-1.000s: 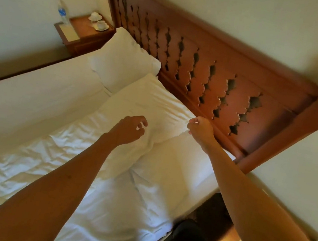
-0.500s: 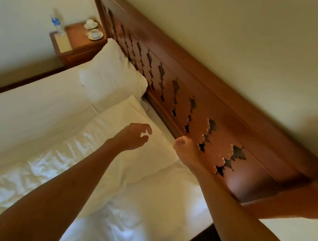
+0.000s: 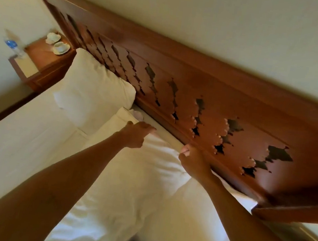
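A white duvet [image 3: 138, 180] lies across the bed with its top edge close to the carved wooden headboard [image 3: 206, 106]. My left hand [image 3: 135, 135] reaches over the duvet's top edge, fingers extended toward the headboard and touching the fabric. My right hand [image 3: 191, 160] pinches the top edge of the duvet at the foot of the headboard, fingers curled on the cloth. A white pillow [image 3: 95, 93] leans against the headboard to the left of both hands.
A wooden bedside table [image 3: 44, 60] at the far left carries two cups on saucers [image 3: 59, 46] and a water bottle [image 3: 12, 44]. The white bed sheet [image 3: 13, 141] stretches to the left. The wall runs behind the headboard.
Both hands have moved forward to the headboard with the duvet's edge. My left hand has gone from loosely curled above the duvet to stretched out on its top edge. The view has tilted.
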A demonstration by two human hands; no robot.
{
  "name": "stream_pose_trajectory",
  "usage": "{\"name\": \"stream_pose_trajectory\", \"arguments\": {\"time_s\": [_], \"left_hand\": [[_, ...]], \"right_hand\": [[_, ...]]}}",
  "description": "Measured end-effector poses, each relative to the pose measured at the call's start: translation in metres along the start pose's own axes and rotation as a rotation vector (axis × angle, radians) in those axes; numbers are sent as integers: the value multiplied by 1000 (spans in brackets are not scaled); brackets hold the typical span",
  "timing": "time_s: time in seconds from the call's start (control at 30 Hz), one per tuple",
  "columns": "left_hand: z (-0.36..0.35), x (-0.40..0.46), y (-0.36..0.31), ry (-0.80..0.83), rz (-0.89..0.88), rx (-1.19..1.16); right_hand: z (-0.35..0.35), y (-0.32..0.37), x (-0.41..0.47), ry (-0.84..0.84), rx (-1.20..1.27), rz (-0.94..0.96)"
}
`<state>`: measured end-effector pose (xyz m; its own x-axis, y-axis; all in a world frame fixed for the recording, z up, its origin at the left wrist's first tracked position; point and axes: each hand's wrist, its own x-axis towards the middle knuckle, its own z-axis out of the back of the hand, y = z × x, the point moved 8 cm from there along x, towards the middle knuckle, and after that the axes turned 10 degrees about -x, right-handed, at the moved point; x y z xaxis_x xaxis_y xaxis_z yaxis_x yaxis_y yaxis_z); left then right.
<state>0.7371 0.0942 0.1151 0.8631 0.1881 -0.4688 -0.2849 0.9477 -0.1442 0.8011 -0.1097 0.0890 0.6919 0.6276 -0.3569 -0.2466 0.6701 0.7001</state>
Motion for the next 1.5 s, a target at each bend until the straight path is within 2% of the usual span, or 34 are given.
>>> {"name": "stream_pose_trajectory", "arguments": {"time_s": [0.13, 0.23, 0.33, 0.4, 0.53, 0.6, 0.7, 0.83, 0.93, 1.07, 1.17, 1.2, 1.27, 1.33, 1.4, 1.43, 1.5], "left_hand": [[-36, 51, 23, 159, -245, 225], [-67, 81, 34, 259, -336, 241], [-83, 102, 74, 327, -261, 164], [-88, 116, 112, 322, -260, 183], [-65, 123, 144, 286, -216, 274], [-36, 120, 148, 272, -176, 166], [3, 121, 167, 179, -178, 33], [-55, 138, 203, 280, -134, 343], [-83, 149, 196, 136, -132, 330], [-51, 148, 194, -33, -165, 70], [-6, 138, 208, -117, -259, -228], [5, 137, 211, -182, -281, -259], [6, 138, 216, -273, -242, -145], [-20, 142, 205, -243, -165, 25], [-43, 146, 191, -191, -99, 40], [-47, 142, 175, -251, -132, -34], [-44, 118, 122, -445, -346, -163]], "right_hand": [[-51, 21, 47, -52, -186, 45], [-94, 34, 85, 40, -269, 44], [-138, 15, 108, 210, -436, -52], [-158, 2, 115, 225, -489, -111], [-139, 1, 109, 112, -550, -108], [-105, 3, 99, -2, -551, -86], [-73, -25, 81, -89, -585, -186], [-103, -56, 75, -86, -573, -300], [-115, -40, 93, -145, -627, -254], [-124, -41, 98, 2, -574, -228], [-103, -34, 89, 48, -103, -58], [-95, -32, 91, 24, -35, -36], [-94, -33, 100, 11, -205, -87], [-107, -43, 105, -18, -555, -270], [-113, -25, 110, -104, -732, -338], [-115, -10, 112, -169, -761, -311], [-128, 28, 115, -310, -699, -201]]}}
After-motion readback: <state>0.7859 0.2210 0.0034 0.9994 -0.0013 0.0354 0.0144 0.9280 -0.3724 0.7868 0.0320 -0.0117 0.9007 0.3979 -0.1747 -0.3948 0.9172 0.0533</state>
